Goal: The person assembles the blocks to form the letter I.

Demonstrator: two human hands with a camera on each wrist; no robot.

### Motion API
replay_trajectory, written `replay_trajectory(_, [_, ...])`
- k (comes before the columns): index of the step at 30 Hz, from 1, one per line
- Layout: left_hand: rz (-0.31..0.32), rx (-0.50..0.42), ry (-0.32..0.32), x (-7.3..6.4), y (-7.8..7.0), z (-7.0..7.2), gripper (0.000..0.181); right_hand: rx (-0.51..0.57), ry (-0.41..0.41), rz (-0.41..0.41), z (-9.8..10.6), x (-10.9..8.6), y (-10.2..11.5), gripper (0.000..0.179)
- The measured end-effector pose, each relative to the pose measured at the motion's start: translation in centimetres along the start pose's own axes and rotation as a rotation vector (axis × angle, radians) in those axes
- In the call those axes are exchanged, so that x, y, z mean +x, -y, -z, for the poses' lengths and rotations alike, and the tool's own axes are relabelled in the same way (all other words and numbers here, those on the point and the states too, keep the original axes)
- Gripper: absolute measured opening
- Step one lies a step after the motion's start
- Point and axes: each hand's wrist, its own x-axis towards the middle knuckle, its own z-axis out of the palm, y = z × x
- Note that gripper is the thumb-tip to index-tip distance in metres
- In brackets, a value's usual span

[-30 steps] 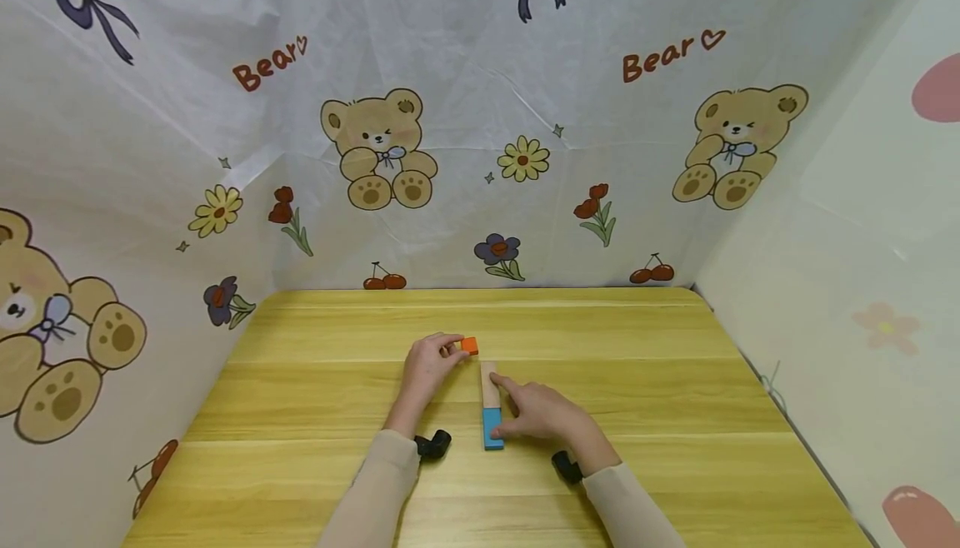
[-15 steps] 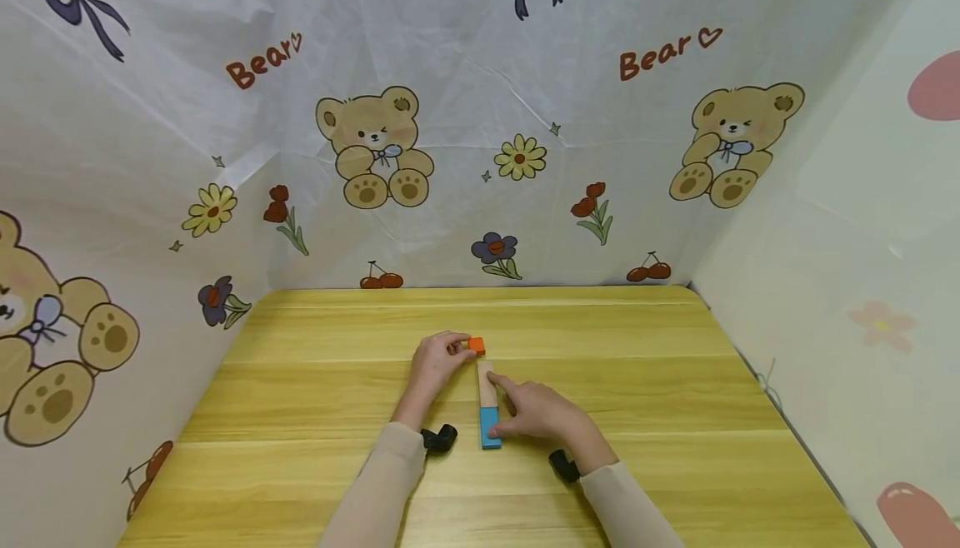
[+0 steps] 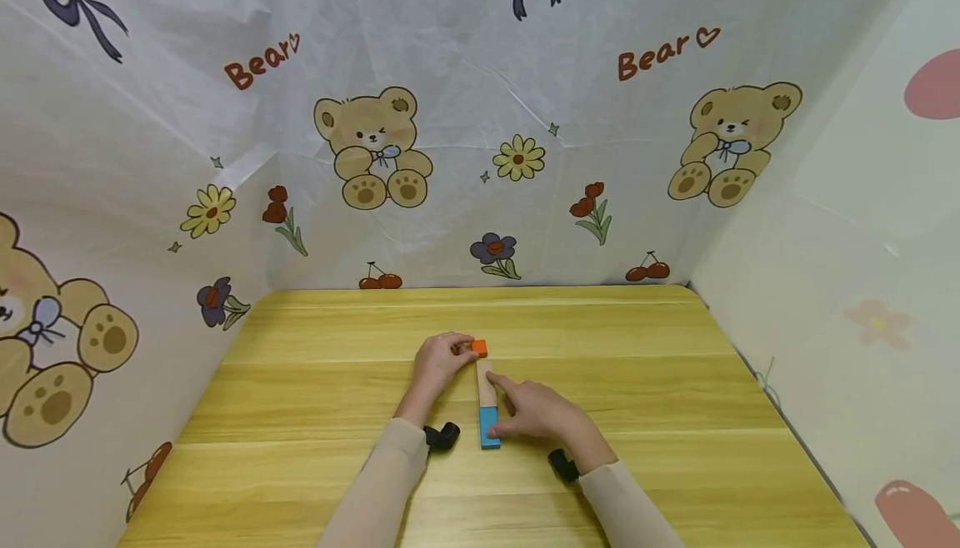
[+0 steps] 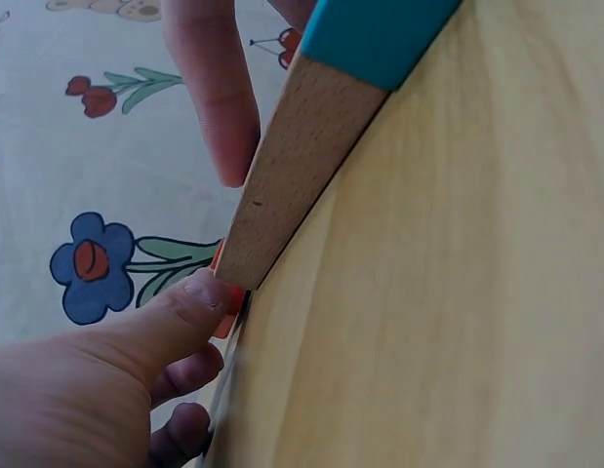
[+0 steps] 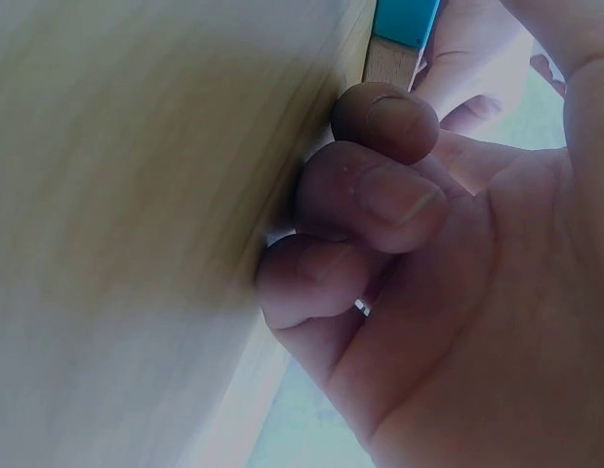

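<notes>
My left hand (image 3: 438, 365) pinches a small orange block (image 3: 479, 348) between thumb and fingers, just beyond the far end of a plain wooden block (image 3: 486, 386). The wooden block lies end to end with a blue block (image 3: 489, 431), making a straight row. My right hand (image 3: 540, 411) is on the row's right side, its index finger at the wooden block and its thumb at the blue one. In the right wrist view its other fingers (image 5: 370, 200) are bent against the tabletop. In the left wrist view the thumb and the wooden block mostly hide the orange block (image 4: 228, 322).
The blocks lie on a wood-grain table (image 3: 637, 381). A white sheet (image 3: 450, 57) printed with bears and flowers stands behind its far edge and along the left. A pale wall (image 3: 847, 223) runs along the right side. Black devices (image 3: 442, 436) sit on both wrists.
My left hand has moved right with the orange block, from left of the row to its far end. The right hand and the other two blocks have stayed nearly still.
</notes>
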Motion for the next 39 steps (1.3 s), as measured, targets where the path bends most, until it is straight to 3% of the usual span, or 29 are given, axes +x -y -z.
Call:
replay_trajectory(24, [-0.092, 0.085, -0.046, -0.03, -0.01, -0.21, 0.028, -0.021, 0.001, 0.017, -0.10, 0.29, 0.00, 0.100])
replay_trajectory(34, [-0.047, 0.097, -0.039, -0.13, 0.02, -0.26, 0.029, -0.011, 0.007, 0.011, -0.25, 0.38, -0.11, 0.100])
replay_trajectory(39, [-0.046, 0.043, -0.039, -0.38, -0.15, -0.08, 0.031, -0.010, 0.005, 0.014, -0.14, 0.32, -0.19, 0.100])
